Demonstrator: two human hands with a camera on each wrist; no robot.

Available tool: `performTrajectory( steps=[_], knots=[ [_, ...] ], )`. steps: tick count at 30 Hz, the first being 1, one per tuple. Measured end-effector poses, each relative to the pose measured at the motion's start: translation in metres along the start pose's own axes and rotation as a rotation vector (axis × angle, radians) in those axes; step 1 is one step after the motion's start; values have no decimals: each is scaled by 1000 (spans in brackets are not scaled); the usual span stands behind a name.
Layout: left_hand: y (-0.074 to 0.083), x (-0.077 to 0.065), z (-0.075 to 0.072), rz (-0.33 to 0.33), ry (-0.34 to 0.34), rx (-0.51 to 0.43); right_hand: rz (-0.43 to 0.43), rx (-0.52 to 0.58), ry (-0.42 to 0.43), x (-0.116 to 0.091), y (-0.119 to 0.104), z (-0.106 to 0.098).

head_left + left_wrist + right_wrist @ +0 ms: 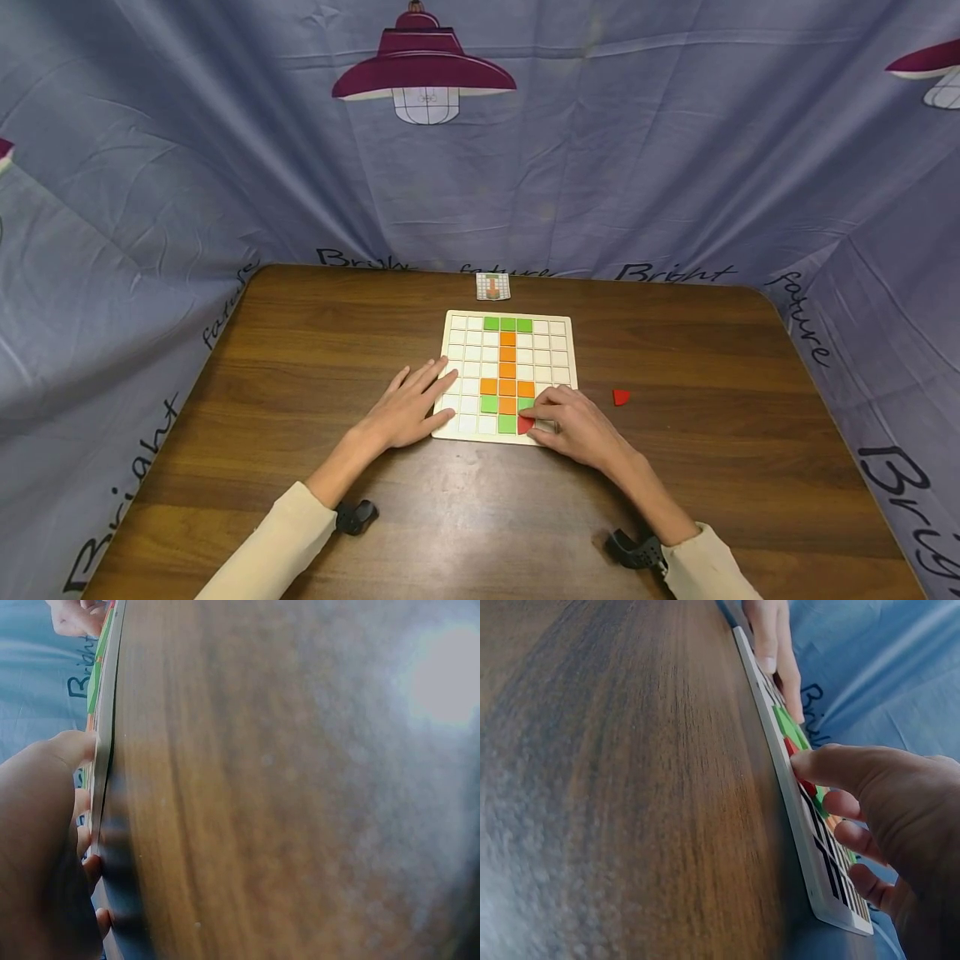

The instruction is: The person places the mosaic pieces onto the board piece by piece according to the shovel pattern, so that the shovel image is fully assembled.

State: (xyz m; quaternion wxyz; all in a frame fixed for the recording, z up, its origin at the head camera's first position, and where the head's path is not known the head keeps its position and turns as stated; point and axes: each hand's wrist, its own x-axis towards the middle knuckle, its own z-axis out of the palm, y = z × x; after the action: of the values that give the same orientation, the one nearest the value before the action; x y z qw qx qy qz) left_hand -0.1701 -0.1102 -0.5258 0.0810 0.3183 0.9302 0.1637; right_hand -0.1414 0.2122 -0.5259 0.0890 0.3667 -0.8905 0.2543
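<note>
A white grid board [554, 344] lies on the wooden table, with orange square tiles [507, 354] in a column and green square tiles [507, 324] above and below it. My right hand [573, 425] pinches a red quarter-round tile [526, 425] between thumb and finger at the board's bottom row, beside a green tile. In the right wrist view the thumb touches that red tile [805, 782]. With fingers spread, my left hand [405, 408] rests on the board's left edge. The left wrist view shows its thumb on the board's rim [107, 735].
Another red quarter-round tile [621, 397] lies on the table [712, 450] to the right of the board. A small pattern card [492, 287] with a grid picture sits behind the board. Blue-grey curtain [465, 183] hangs around the table's back and sides.
</note>
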Motion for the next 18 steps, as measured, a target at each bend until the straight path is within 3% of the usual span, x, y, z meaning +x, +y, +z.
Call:
performTrajectory(
  steps=[7, 18],
  knots=[
    [1, 0, -2, -6, -9, -3, 120, 28, -3, -4, 2, -9],
    [0, 0, -1, -4, -6, 1, 299, 85, 105, -30, 24, -33]
  ],
)
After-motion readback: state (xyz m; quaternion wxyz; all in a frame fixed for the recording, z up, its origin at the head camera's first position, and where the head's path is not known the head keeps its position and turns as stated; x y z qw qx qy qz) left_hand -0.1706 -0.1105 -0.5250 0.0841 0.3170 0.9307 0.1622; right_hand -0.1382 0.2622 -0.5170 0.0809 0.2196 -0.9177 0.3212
